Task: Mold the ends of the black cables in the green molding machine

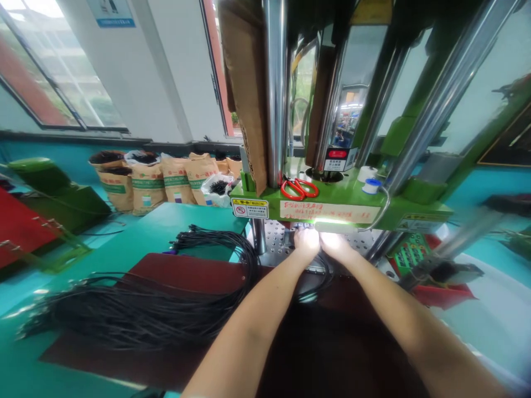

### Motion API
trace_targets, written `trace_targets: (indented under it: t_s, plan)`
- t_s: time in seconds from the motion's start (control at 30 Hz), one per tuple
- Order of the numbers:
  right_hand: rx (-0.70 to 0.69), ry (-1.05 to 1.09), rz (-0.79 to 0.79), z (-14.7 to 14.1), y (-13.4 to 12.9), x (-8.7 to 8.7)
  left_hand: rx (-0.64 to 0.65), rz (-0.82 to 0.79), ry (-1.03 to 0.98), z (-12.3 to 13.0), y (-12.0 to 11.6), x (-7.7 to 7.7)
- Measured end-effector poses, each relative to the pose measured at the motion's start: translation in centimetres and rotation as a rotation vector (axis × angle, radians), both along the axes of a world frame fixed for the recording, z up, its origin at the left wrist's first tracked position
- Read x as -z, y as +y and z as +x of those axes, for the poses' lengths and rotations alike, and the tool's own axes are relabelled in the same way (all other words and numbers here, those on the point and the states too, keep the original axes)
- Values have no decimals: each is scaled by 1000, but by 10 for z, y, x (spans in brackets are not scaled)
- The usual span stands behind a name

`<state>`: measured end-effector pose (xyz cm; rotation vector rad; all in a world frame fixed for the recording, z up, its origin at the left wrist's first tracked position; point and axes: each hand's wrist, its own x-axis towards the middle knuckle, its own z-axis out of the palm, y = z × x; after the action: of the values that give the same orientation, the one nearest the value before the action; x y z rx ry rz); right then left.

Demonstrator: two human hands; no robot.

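Note:
Both arms reach forward to the perforated metal bed (274, 237) of a green press, just under its upper plate (265, 193). My left hand (307, 241) is curled at the front of the bed, fingers pointing inward. Close beside it on the right, my right hand (335, 245) is curled too. Lamp glare washes out both hands, and their fingertips are hidden, so what they grip cannot be made out. A loop of black cable (326, 273) hangs just below the hands. The bright work lamp (338, 225) is right above them.
A large bundle of black cables (145, 309) lies on the brown board (174, 271) at left. Red-handled scissors (299, 189) and a blue-white spool (371, 187) rest on the press plate. Steel columns (276, 94) rise around the workspace. Paper sacks (145, 185) stand behind.

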<state>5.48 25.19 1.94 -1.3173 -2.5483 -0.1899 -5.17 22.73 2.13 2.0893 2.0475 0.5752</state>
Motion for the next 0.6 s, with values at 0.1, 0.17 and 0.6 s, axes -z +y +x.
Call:
trace_targets:
  t_s: [0.1,0.17,0.6]
  plan:
    - [13,-4,-1,-4,3,3,-22,15,-2,0,0,0]
    - [21,-7,-3,-6,6,4,-32,35,-6,1,-1,0]
    - [-46,-38,-28,19,10,8,137,212,35,-28,3,12]
